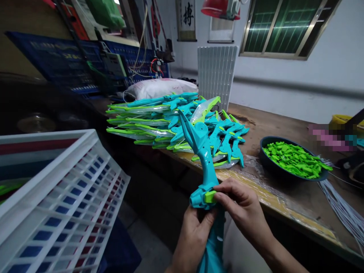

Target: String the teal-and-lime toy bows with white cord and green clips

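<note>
A turquoise plastic toy bow body (pixel 209 167) stands tilted in front of me, its forked upper end over the table edge. My left hand (pixel 196 231) grips it just below its middle, thumb on the near side. Between the thumb and fingers of my right hand (pixel 241 201) is a small bright green plastic piece (pixel 209 196), touching the side of the bow's middle. Whether the piece sits fully in a slot there, I cannot tell. Behind, a heap of turquoise and green toy bows (pixel 153 117) lies on the table.
A dark bowl (pixel 264 161) of green pieces stands on the wooden table (pixel 287 125) at right, beside a bundle of pale cords (pixel 341 208). A white crate (pixel 93 159) is at lower left. A white sack (pixel 162 88) and a grey ribbed panel (pixel 217 72) stand behind the heap.
</note>
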`<state>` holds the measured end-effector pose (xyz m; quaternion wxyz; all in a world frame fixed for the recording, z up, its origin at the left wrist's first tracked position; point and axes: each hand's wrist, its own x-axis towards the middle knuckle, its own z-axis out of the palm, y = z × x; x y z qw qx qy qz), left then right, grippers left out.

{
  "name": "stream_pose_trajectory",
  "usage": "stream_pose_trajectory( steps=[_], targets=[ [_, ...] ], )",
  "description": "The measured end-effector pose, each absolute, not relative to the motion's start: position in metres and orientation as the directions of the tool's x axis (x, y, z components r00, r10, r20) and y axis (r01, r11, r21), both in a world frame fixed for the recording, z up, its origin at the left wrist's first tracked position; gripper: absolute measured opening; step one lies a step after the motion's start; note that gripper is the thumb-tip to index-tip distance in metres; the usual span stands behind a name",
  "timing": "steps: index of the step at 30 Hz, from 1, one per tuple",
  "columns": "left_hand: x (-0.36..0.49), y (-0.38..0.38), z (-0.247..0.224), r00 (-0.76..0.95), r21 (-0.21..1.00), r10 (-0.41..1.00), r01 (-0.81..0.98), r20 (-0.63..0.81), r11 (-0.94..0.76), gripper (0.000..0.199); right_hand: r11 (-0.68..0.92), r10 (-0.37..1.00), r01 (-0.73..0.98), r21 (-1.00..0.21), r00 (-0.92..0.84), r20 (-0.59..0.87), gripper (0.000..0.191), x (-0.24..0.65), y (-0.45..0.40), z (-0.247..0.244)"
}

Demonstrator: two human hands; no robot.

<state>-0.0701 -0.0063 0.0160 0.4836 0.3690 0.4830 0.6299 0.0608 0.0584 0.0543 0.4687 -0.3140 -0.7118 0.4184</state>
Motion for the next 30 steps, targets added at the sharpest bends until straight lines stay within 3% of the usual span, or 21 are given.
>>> stream_pose_trajectory(
  steps=[3,9,13,17,20,22,26,30],
  targets=[
    [-0.073,-0.009,0.019,-0.256,0.966,0.967,-0.242,0.021,-0.085,0.049,0.509,0.813,0.123,-0.852,-0.394,0.429,0.008,0.064,0.057,0.061],
    [-0.081,-0.010,0.022,-0.161,0.981,0.987,-0.190,0.008,-0.039,0.053,0.489,0.810,0.233,-0.841,-0.479,0.338,0.009,0.071,0.060,0.068],
    [-0.081,-0.009,0.022,-0.192,0.990,0.981,-0.142,-0.010,-0.017,0.050,0.484,0.812,0.222,-0.846,-0.473,0.341,0.009,0.074,0.063,0.068],
    [-0.083,-0.009,0.027,-0.162,0.997,0.987,-0.077,-0.001,-0.011,0.041,0.324,0.822,0.119,-0.939,-0.526,0.217,0.052,0.079,0.070,0.067],
    [-0.081,-0.010,0.033,-0.141,0.999,0.990,-0.029,0.028,-0.033,0.033,0.125,0.765,0.049,-0.991,-0.641,0.065,0.059,0.085,0.072,0.065],
    [-0.076,-0.010,0.039,-0.177,0.999,0.984,-0.035,0.025,-0.032,0.031,0.078,0.763,0.028,-0.997,-0.645,0.041,0.057,0.088,0.069,0.063],
    [-0.066,-0.012,0.044,-0.248,0.999,0.969,-0.043,-0.013,0.002,0.026,0.163,0.817,0.093,-0.982,-0.571,0.081,0.057,0.094,0.060,0.060],
    [-0.060,-0.012,0.044,-0.256,0.999,0.966,-0.037,-0.035,0.026,0.027,0.216,0.786,0.097,-0.971,-0.607,0.114,0.052,0.097,0.061,0.064]
  ],
)
